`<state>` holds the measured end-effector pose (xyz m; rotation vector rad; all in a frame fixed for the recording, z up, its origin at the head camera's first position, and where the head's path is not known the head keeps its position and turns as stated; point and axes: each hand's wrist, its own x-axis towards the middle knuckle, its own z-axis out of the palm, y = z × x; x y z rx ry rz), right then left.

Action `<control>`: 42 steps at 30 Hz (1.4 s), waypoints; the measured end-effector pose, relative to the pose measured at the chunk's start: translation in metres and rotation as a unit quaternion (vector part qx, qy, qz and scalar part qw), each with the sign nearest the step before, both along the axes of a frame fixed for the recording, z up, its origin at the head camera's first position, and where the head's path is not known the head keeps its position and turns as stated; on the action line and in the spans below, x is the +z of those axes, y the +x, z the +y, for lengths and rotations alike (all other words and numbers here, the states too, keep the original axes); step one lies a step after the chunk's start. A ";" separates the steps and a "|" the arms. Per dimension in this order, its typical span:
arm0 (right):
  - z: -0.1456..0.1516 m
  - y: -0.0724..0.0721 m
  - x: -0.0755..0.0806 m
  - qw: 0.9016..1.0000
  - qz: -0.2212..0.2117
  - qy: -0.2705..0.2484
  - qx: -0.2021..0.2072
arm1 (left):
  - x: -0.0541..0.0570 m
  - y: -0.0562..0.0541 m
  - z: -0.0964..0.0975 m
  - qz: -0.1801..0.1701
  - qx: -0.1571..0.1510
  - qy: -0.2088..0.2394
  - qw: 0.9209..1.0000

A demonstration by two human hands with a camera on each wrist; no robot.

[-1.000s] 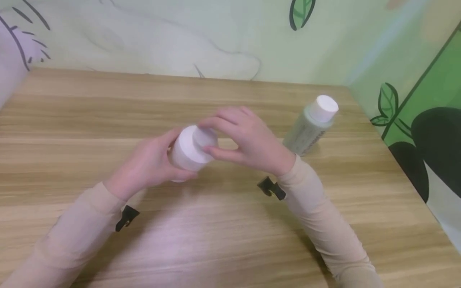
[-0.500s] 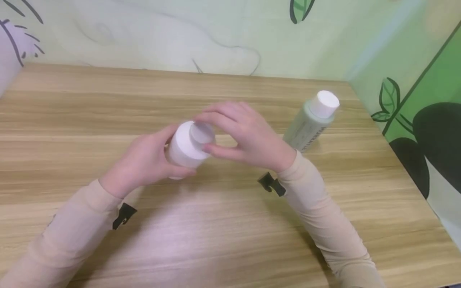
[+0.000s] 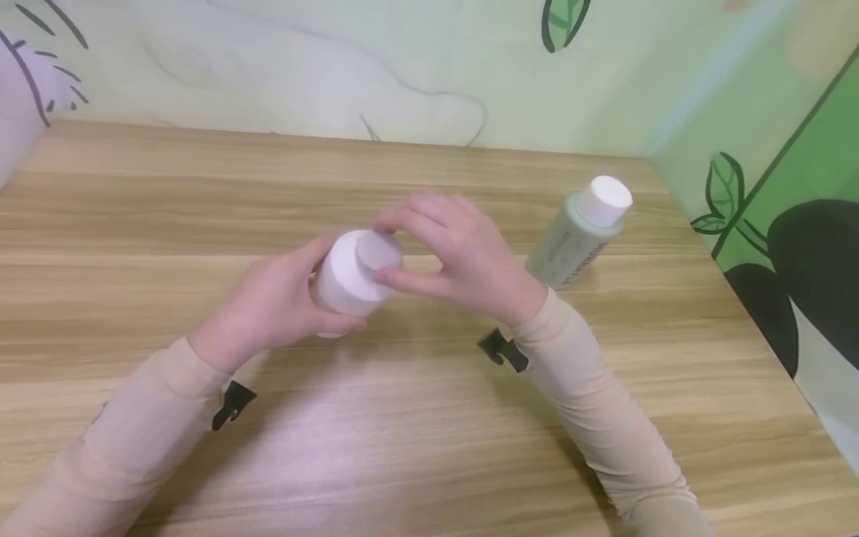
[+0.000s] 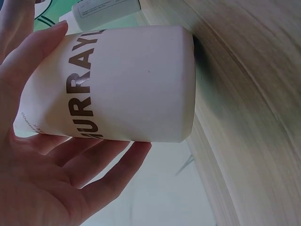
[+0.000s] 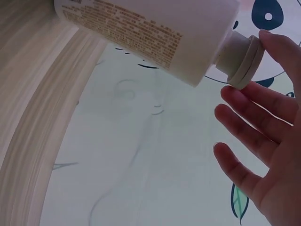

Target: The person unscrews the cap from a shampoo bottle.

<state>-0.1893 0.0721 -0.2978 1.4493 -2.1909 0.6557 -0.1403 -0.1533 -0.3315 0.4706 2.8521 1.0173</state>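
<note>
A white bottle (image 3: 345,282) with large brown lettering is tilted slightly toward the right hand in the head view. My left hand (image 3: 265,309) grips its body, thumb on the near side and fingers round the far side. The bottle's base (image 4: 188,84) is close to the tabletop; I cannot tell whether it touches. With thumb and fingertips my right hand (image 3: 463,257) pinches the rim of the white round cap (image 5: 244,62). Small brown print (image 5: 136,33) covers the bottle's back in the right wrist view. The right hand's little finger stays off the cap.
A pale green bottle (image 3: 570,242) with a white cap (image 3: 611,192) stands on the wooden table (image 3: 416,418), right of the right hand. Behind the table rises a painted wall (image 3: 282,67). Black clips (image 3: 233,404) hang at both wrists.
The head view shifts slightly. Both hands keep their grip on the white bottle and its cap, with only tiny movements of the right fingertips along the cap's rim.
</note>
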 end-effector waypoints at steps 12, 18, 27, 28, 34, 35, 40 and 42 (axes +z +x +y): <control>0.003 0.004 -0.003 0.999 -0.038 0.011 0.030 | -0.001 0.000 0.003 0.005 -0.007 -0.008 1.000; 0.001 0.002 -0.002 1.000 -0.015 0.008 0.024 | 0.000 0.001 0.001 0.009 -0.011 0.000 1.000; 0.000 0.003 0.000 1.000 0.009 -0.002 -0.012 | 0.000 0.001 0.001 0.008 -0.009 -0.005 1.000; 0.000 0.003 0.000 1.000 0.011 -0.001 -0.014 | 0.000 0.001 0.001 0.007 -0.010 -0.004 1.000; 0.001 0.002 0.002 1.000 0.006 0.011 -0.017 | 0.001 0.000 0.002 0.011 -0.012 0.001 1.000; 0.002 0.002 0.002 1.000 0.001 0.013 -0.014 | 0.001 0.000 0.002 0.012 -0.012 0.000 1.000; 0.003 0.003 0.003 0.999 -0.028 0.028 0.012 | 0.001 0.000 0.001 -0.003 -0.004 0.003 1.000; 0.003 0.004 0.002 0.999 -0.037 0.033 0.018 | 0.000 0.001 0.001 -0.006 -0.002 0.002 1.000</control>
